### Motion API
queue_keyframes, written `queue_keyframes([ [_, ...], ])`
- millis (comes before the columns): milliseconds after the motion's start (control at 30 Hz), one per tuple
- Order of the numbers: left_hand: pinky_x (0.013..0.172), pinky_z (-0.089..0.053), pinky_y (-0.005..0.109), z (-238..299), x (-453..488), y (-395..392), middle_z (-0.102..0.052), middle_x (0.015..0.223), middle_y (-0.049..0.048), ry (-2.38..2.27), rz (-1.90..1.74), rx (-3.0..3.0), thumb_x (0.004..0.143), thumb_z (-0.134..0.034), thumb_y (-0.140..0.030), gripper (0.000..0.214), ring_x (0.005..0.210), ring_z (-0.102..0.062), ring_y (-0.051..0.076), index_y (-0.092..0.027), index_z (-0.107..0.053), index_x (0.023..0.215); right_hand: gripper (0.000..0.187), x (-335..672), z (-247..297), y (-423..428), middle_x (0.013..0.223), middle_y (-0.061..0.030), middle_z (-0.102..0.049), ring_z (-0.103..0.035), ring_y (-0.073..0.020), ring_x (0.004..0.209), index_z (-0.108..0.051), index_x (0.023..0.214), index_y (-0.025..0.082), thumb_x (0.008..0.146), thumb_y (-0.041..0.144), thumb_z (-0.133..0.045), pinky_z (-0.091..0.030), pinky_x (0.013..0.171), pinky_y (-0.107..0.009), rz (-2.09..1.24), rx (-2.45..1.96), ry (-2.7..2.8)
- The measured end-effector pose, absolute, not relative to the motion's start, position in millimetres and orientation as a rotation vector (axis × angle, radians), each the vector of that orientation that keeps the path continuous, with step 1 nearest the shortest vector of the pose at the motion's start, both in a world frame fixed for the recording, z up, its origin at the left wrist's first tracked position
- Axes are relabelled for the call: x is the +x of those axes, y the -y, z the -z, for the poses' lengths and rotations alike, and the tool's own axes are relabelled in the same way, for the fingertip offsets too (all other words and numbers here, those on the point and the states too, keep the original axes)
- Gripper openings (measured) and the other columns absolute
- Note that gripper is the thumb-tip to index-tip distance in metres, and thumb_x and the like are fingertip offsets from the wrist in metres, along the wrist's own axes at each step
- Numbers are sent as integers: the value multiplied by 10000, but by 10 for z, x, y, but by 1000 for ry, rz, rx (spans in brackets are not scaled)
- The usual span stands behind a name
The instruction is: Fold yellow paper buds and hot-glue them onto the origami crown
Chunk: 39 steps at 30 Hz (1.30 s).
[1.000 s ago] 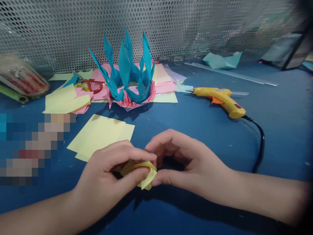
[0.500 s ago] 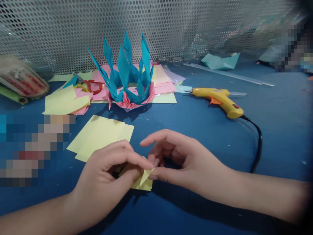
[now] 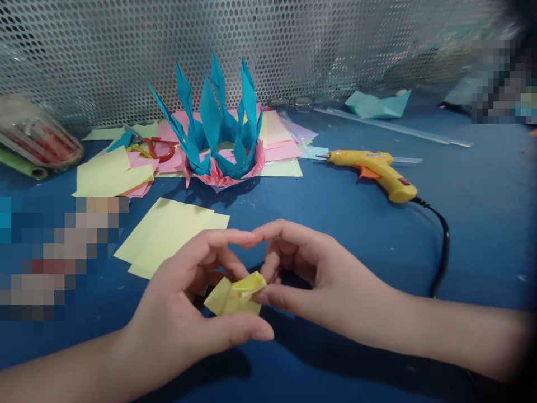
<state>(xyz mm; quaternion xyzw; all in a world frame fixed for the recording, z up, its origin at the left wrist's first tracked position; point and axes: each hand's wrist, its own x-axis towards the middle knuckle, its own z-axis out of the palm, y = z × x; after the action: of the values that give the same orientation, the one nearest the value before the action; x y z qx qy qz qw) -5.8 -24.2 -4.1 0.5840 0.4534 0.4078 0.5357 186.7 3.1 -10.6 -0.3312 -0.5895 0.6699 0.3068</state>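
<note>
A small piece of folded yellow paper (image 3: 235, 299) is held above the blue table, its upper right part doubled over into a raised fold. My right hand (image 3: 302, 268) pinches its right edge between thumb and fingers. Around its left side is my left hand (image 3: 188, 296), thumb and index finger spread wide apart. A lower finger of that hand is close behind the paper; whether it touches is unclear. The two index fingertips meet above the paper. Beyond my left hand lie flat yellow square sheets (image 3: 172, 229), partly covered by it.
A blue-and-pink folded paper crown (image 3: 222, 162) stands on pastel sheets, beside red-handled scissors (image 3: 163, 150). To the right lies a yellow glue gun (image 3: 373, 168) with a black cord (image 3: 444, 240). A container (image 3: 42, 131), a clear stick (image 3: 394, 127) and folded teal paper (image 3: 380, 105) sit near the mesh (image 3: 293, 45).
My left thumb has come off the yellow paper and moved down, and the left index finger has lifted to meet the right one. More of the paper's fold shows. My right hand stays nearly still.
</note>
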Motion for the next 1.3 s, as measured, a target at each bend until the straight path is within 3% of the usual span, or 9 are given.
queue_keyframes([
  [167, 600, -564, 116, 55, -32, 222, -646, 731, -96, -1141, -966, 1439, 713, -796, -132, 420, 655, -665, 77, -381, -668, 1027, 393, 1880, 141, -24, 744, 83, -619, -614, -60, 692, -551, 1069, 271, 764, 69, -693, -498, 661, -160, -1752, -871, 1605],
  [433, 664, -575, 109, 85, -12, 152, -714, 822, -69, -1209, -1015, 1255, 661, -842, -167, 468, 801, -717, 111, -320, -652, 1060, 274, 1869, 135, -53, 798, 39, -623, -611, -84, 718, -576, 1031, 233, 800, 155, -698, -524, 694, -196, -1729, -858, 1519],
  [700, 582, -568, 99, 60, -20, 110, -762, 689, -56, -1211, -1026, 1088, 659, -842, -167, 170, 609, -713, 87, -226, -721, 762, 333, 1873, 143, -69, 876, -5, -726, -683, -140, 786, -652, 1059, 225, 748, 226, -770, -560, 737, -244, -1704, -935, 1478],
  [800, 571, -561, 93, 60, -13, 91, -768, 677, -61, -1186, -1031, 1074, 658, -840, -152, 158, 605, -713, 86, -239, -752, 756, 242, 1871, 131, -77, 850, -12, -745, -696, -152, 762, -711, 960, 210, 754, 325, -769, -565, 713, -244, -1735, -1005, 1440],
  [933, 584, -568, 111, 56, -23, 105, -785, 717, -49, -1214, -1002, 1118, 677, -830, -165, 172, 616, -717, 97, -267, -787, 809, 191, 1886, 95, -69, 665, -1, -712, -656, -134, 624, -731, 734, 196, 768, 382, -756, -517, 585, -213, -1620, -1144, 1591],
  [1100, 580, -559, 98, 33, -6, 137, -785, 704, -66, -1227, -988, 1164, 669, -828, -145, 237, 613, -706, 88, -315, -796, 831, 216, 1894, 66, -45, 590, 6, -693, -631, -124, 564, -735, 690, 202, 781, 397, -744, -468, 513, -200, -1538, -1213, 1667],
  [1300, 551, -543, 86, -2, 1, 126, -780, 673, -66, -1183, -974, 1080, 630, -830, -79, 303, 578, -689, 75, -320, -799, 811, 192, 1895, 58, -67, 582, 19, -690, -639, -111, 566, -722, 659, 202, 762, 357, -768, -485, 543, -189, -1637, -1169, 1576],
])
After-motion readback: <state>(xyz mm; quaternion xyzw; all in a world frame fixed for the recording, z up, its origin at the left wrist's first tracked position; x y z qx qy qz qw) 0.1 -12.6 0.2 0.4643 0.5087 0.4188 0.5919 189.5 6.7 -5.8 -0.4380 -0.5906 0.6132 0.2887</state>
